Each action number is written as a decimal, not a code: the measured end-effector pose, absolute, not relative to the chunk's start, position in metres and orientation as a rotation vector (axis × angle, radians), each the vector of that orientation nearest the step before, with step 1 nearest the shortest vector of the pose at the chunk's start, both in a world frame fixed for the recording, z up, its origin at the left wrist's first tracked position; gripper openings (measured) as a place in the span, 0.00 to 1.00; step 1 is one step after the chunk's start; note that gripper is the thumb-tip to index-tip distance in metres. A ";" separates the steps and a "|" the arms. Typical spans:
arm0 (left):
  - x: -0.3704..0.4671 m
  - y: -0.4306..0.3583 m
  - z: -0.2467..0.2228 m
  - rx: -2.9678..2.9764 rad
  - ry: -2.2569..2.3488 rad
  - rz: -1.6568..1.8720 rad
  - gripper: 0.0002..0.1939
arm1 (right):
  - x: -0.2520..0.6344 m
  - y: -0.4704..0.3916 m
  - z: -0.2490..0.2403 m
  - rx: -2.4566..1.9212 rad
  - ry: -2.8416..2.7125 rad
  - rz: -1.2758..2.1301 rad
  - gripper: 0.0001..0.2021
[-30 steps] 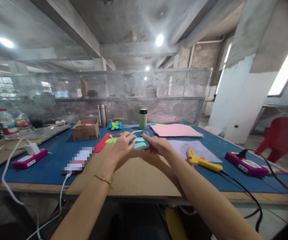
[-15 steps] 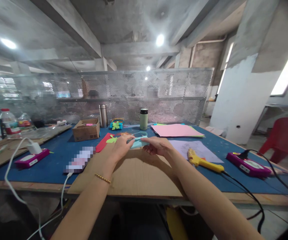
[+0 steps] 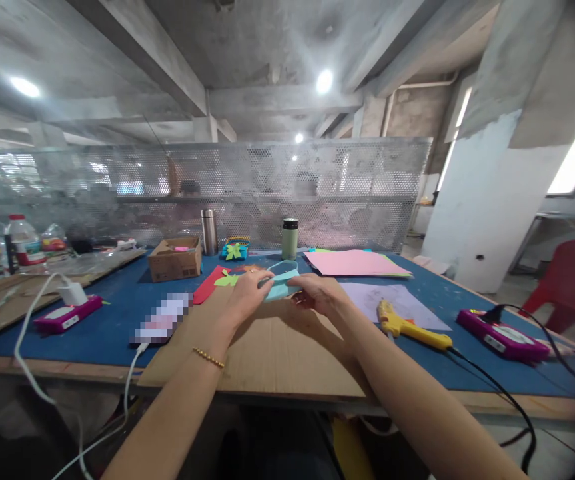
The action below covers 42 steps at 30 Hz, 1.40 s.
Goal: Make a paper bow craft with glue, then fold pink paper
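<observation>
Over the brown cardboard sheet (image 3: 287, 357), a small light-blue folded paper piece (image 3: 279, 289) is pinched between my two hands. A thin blue loop rises from its far side, like a bag handle. My left hand (image 3: 248, 291) grips its left end with thumb and fingers, and a gold bead bracelet circles that wrist. On the right end, my right hand (image 3: 318, 293) closes with its fingers curled under. Left of my left hand lie a red paper piece (image 3: 209, 285) and a light-green paper cutout (image 3: 226, 279). My fingers cover part of the blue paper.
A yellow hot glue gun (image 3: 414, 330) lies right on purple paper (image 3: 407, 300). Pink paper sheets (image 3: 360, 262), a green tumbler (image 3: 290, 239), a steel flask (image 3: 209, 232) and a cardboard box (image 3: 174, 260) stand behind. Purple power strips (image 3: 502, 335) with cables and a phone (image 3: 162, 320) flank the cardboard.
The blue paper has tilted so that more of its front face shows between my hands. Both hands keep hold of it, and the whole view has shifted slightly.
</observation>
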<state>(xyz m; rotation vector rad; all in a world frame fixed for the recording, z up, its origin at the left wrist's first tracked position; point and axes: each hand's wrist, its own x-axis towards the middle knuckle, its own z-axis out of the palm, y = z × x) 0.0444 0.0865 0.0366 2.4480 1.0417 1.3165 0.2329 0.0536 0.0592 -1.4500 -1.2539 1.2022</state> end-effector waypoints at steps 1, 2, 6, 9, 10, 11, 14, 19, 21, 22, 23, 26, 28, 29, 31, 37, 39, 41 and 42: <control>0.044 0.087 0.036 2.451 1.041 1.315 0.12 | 0.232 0.054 0.059 -1.444 -1.243 1.199 0.08; 0.044 0.087 0.036 2.452 1.043 1.315 0.12 | 0.232 0.053 0.059 -1.437 -1.230 1.196 0.08; 0.044 0.086 0.036 2.432 1.047 1.321 0.12 | 0.232 0.053 0.059 -1.415 -1.199 1.201 0.07; 0.043 0.084 0.038 2.418 1.045 1.300 0.12 | 0.233 0.054 0.059 -1.414 -1.190 1.211 0.05; 0.043 0.084 0.039 2.414 1.046 1.283 0.12 | 0.234 0.054 0.059 -1.415 -1.189 1.213 0.05; 0.043 0.083 0.040 2.408 1.047 1.266 0.13 | 0.235 0.054 0.058 -1.416 -1.190 1.212 0.05; 0.042 0.082 0.041 2.388 1.061 1.238 0.13 | 0.237 0.056 0.057 -1.417 -1.199 1.210 0.05; 0.043 0.084 0.039 2.417 1.075 1.254 0.12 | 0.239 0.055 0.057 -1.441 -1.244 1.206 0.05; 0.043 0.086 0.038 2.430 1.087 1.260 0.11 | 0.240 0.053 0.059 -1.438 -1.281 1.186 0.05; 0.043 0.087 0.038 2.429 1.103 1.261 0.11 | 0.241 0.052 0.061 -1.437 -1.301 1.163 0.06; 0.043 0.089 0.037 2.419 1.124 1.263 0.11 | 0.242 0.051 0.062 -1.439 -1.319 1.126 0.07; 0.042 0.094 0.035 2.346 1.165 1.267 0.11 | 0.247 0.053 0.065 -1.450 -1.333 0.922 0.11; 0.042 0.096 0.034 2.304 1.161 1.255 0.11 | 0.251 0.056 0.065 -1.406 -1.430 0.623 0.13; 0.042 0.096 0.034 2.293 1.153 1.246 0.11 | 0.253 0.059 0.063 -1.360 -1.522 0.442 0.13; 0.042 0.095 0.034 2.288 1.133 1.227 0.11 | 0.256 0.064 0.059 -1.245 -1.731 0.122 0.11; 0.042 0.087 0.039 2.309 1.136 1.180 0.11 | 0.259 0.072 0.046 -1.138 -1.956 -0.042 0.09; 0.042 0.086 0.040 2.320 1.132 1.170 0.12 | 0.260 0.072 0.046 -1.133 -1.954 -0.037 0.07; 0.041 0.087 0.039 2.325 1.111 1.172 0.14 | 0.259 0.072 0.046 -1.144 -1.952 -0.040 0.07; 0.041 0.087 0.039 2.330 1.099 1.172 0.14 | 0.259 0.072 0.048 -1.158 -1.951 -0.043 0.07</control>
